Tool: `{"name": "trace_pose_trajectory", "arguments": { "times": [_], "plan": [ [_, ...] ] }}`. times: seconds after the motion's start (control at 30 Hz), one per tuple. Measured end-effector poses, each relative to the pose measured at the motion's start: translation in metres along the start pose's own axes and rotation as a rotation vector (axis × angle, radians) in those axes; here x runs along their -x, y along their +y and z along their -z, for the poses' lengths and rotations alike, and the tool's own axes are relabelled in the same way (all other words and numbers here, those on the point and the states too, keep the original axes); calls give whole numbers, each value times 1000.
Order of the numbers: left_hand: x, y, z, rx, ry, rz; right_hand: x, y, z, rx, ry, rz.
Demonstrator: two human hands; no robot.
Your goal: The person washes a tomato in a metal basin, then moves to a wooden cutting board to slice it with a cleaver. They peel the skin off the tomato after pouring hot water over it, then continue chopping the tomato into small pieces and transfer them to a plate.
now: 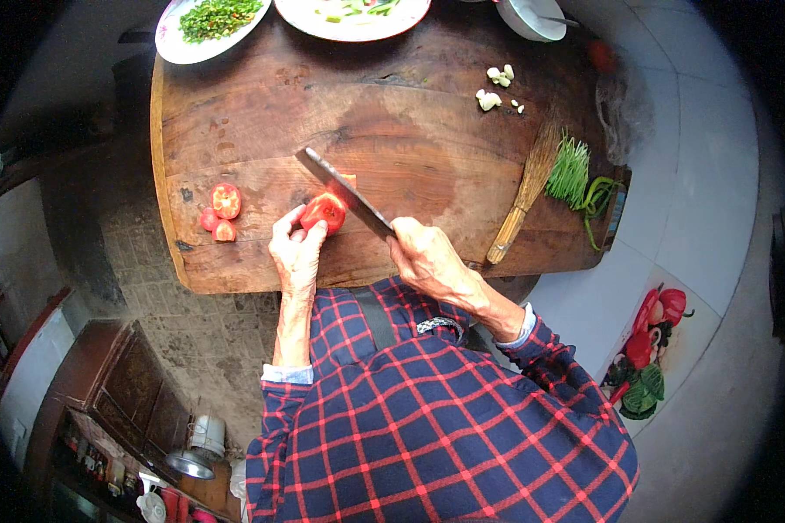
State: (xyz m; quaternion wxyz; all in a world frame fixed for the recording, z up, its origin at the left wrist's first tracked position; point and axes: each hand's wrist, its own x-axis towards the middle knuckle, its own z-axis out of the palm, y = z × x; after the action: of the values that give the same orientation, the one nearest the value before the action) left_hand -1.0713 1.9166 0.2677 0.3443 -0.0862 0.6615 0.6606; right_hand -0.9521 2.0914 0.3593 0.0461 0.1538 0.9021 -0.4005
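Between the fingers and thumb of my left hand (297, 245) is a cut red tomato (324, 213), its open face turned up and to the right. My right hand (432, 259) grips the handle end of a kitchen knife, probably a cleaver. The knife's blade (347, 189) slants up and left, just above and beside the tomato. An orange-red piece (349, 180) shows partly behind the blade. To the left, a halved tomato (226, 201) lies cut face up on the wooden table (268, 131), touching smaller tomato pieces (224, 230).
Garlic cloves (489, 100) lie toward the back right. A straw whisk brush (526, 189), chopped green stalks (568, 171) and green peppers (598, 196) line the right side. Along the far edge stand a plate of chopped greens (170, 40), another plate (301, 25) and a white bowl (523, 23).
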Motion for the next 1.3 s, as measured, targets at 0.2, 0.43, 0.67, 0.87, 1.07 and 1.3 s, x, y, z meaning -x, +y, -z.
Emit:
{"name": "trace_pose_trajectory", "arguments": {
  "times": [0.2, 0.43, 0.67, 0.87, 1.07, 1.3],
  "plan": [
    [1, -2, 0, -48, 8, -43, 7, -6, -2, 139, -83, 55],
    [6, -3, -5, -106, 21, -72, -7, 2, -22, 220, -120, 40],
    [9, -4, -4, 17, 58, 22, -61, 10, -67, 193, 147, 37],
    [15, -4, 3, 153, 62, 85, -57, 13, -32, 28, 268, 38],
    [17, -9, -1, 159, 85, 88, 6, -16, -7, 36, 0, -13],
    [17, -14, -9, 27, 126, 60, 24, -37, -7, 231, -183, -107]
  ]
}}
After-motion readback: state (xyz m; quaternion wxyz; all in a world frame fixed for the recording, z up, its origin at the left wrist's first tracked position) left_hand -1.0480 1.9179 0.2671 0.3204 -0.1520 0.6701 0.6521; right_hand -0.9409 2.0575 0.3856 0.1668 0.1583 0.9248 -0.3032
